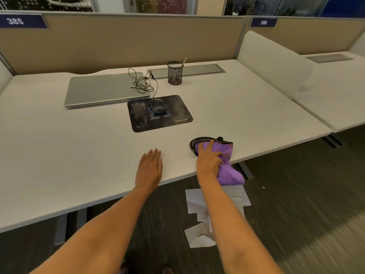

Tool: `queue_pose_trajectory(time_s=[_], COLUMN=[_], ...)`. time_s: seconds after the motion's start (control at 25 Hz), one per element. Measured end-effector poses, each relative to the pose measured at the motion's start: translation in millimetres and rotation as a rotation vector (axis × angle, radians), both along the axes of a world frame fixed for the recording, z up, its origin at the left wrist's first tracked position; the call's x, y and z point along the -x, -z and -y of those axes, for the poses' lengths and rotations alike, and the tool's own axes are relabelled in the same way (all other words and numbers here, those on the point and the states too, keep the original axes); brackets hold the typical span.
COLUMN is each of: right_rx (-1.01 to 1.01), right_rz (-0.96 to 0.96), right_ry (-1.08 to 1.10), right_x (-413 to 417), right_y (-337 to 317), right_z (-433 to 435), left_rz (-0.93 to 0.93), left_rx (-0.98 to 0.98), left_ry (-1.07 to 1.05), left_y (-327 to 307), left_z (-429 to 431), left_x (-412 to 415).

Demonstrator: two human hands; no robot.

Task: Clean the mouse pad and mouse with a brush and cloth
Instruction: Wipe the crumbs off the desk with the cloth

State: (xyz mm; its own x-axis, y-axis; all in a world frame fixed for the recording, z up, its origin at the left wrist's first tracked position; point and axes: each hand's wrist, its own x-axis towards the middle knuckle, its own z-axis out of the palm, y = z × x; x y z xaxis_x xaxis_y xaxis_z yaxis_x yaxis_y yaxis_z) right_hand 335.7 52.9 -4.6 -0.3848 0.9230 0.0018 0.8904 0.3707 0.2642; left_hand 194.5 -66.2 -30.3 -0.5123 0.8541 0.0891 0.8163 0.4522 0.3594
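Mouse pad [173, 107]: lies in the middle of the white desk [79, 145], just in front of the closed laptop [104, 89]. Its long axis runs left to right, with the right end turned slightly away from the person.
Pad surface: black with a stitched edge, pale dusty smears across it, and small white lettering at the near right corner.
Mouse [158, 107]: dark, and sits on the far middle of the pad. Its long axis runs front to back and its nose points toward the partition. Its cable [142, 84] leaves the nose and loops in a tangle over the laptop's corner.
Cloth [227, 153]: purple and bunched at the near right desk edge, with one end hanging off over the floor.
Brush [194, 144]: dark and oval, lying left to right, mostly covered by the cloth.
Right hand [209, 157]: grips the cloth, with fingers reaching over onto the brush.
Left hand [150, 167]: flat on the desk, palm down, fingers straight and together, holding nothing.
Mesh cup [174, 73]: stands behind the pad.
Paper sheets [194, 202]: white, on the floor below the desk edge.
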Motion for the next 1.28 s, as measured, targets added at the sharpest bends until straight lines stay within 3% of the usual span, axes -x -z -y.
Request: queue_pose_trajectory(time_s=[0.16,0.24,0.44,0.56,0.64,0.72,0.8,0.84,0.96,1.12,1.2,1.28], right_rx=[0.021,0.04,0.137,0.122,0.325,0.723,0.933,0.904,0.433,0.537,0.462,0.354], right_rz=[-0.051,-0.199,-1.03,-1.431,-1.772,-2.034,-1.905,-1.73,-1.192,-0.727,-0.462,-0.372], right_ry=[0.173,0.289,0.813,0.81,0.746,0.667,0.6,0.53,0.452,0.195,0.07,-0.05], right_x=[-58,-87,-143,-145,-124,-96,-72,-63,-51,-14,1,10], right_y=[-1,-3,-7,-27,-43,-55,-56,-55,-53,-48,-33,-20], right_z=[-8,-9,1,-5,-21,-32,-35,-37,-39,-16,3,24], left_rz=[0.001,0.008,0.047,0.094,0.123,0.136,0.143,0.149,0.164,0.157,0.176,0.224], left_rx=[0.01,0.006,-0.025,-0.044,-0.051,-0.057,-0.058,-0.056,-0.054,-0.066,-0.087,-0.13], left_ry=[0.043,0.052,0.06,0.048,0.036,0.033,0.027,0.02,0.004,0.012,0.009,0.001], left_y=[2,2,0,-1,-1,-2,-3,-3,-2,0,0,-1], left_z=[-5,-5,-4,-5,-4,-4,-2,-2,-1,-2,-2,-3], left_x=[-9,-8,-7,-7,-7,-5,-4,-3,-1,0,0,0])
